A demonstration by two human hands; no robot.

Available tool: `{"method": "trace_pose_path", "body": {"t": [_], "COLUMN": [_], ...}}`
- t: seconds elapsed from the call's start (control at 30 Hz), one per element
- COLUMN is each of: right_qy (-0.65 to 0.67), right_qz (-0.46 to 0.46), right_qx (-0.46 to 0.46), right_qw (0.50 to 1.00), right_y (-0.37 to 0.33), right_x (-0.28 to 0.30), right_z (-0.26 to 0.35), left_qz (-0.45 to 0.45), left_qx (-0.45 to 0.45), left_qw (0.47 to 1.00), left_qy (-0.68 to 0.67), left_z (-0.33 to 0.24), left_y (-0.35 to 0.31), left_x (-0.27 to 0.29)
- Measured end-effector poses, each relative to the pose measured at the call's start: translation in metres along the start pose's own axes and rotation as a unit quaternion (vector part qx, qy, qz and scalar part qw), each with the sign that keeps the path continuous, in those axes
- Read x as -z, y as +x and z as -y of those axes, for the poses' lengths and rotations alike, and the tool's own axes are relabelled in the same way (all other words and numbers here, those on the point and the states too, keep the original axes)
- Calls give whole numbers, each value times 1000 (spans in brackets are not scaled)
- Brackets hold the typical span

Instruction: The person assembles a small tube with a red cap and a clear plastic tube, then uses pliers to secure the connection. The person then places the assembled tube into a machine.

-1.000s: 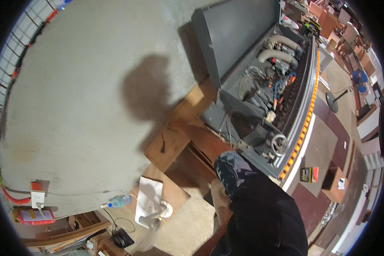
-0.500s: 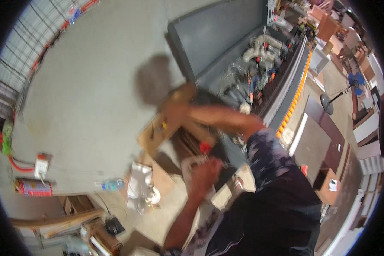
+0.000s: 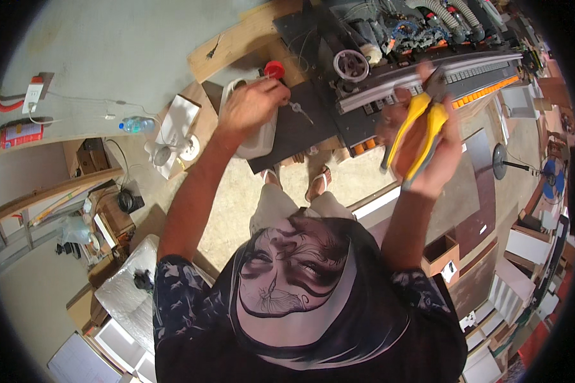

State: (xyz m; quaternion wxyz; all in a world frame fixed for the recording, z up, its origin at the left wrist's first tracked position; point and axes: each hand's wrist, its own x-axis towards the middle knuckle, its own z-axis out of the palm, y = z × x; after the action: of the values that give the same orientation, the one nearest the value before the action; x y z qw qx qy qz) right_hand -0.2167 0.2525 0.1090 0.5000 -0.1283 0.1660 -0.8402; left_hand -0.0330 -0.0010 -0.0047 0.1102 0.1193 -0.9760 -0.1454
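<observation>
My left hand [image 3: 252,107] is closed, its curled fingertips over a whitish plastic jug [image 3: 260,142]. Just beyond the fingertips is a red cap [image 3: 274,69]. A thin, pale, shiny piece [image 3: 296,108] sticks out past the fingers; what they pinch is hidden. On the right, my right hand [image 3: 442,150] grips pliers with yellow and grey handles [image 3: 435,131]. The handles are spread apart and the dark jaws point away from me. Some of that hand's fingers are blurred.
Ahead, a dark machine [image 3: 377,83] carries a handwheel [image 3: 351,65], ribbed hoses and an orange-edged rail. A wooden board [image 3: 236,45] lies by the grey wall. A water bottle [image 3: 137,124] and a white sheet [image 3: 177,127] are at left. A fan [image 3: 549,179] stands far right.
My right hand has swung back from the wooden board to the right, now with the pliers. My left hand stays by the red cap. The view has turned, bringing my feet into sight.
</observation>
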Motion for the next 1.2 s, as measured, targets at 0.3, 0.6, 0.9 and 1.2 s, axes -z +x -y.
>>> {"method": "trace_pose_path", "body": {"t": [0.3,0.6,0.9,1.2], "right_qy": [-232,-890,-837,-714], "right_qz": [-178,59,-43,-48], "right_qx": [-158,-71,133,367], "right_qw": [943,447,529,595], "right_y": [-88,-5,-24,-18], "right_x": [45,97,111,112], "right_z": [-59,-114,-135,-118], "left_qz": [-6,-24,3,-24], "left_qx": [-14,-36,-15,-45], "left_qw": [1000,999,1000,999], "left_qy": [0,-2,20,18], "left_z": [-2,10,11,8], "left_y": [-2,-6,-4,-1], "left_x": [-4,-10,-11,-6]}}
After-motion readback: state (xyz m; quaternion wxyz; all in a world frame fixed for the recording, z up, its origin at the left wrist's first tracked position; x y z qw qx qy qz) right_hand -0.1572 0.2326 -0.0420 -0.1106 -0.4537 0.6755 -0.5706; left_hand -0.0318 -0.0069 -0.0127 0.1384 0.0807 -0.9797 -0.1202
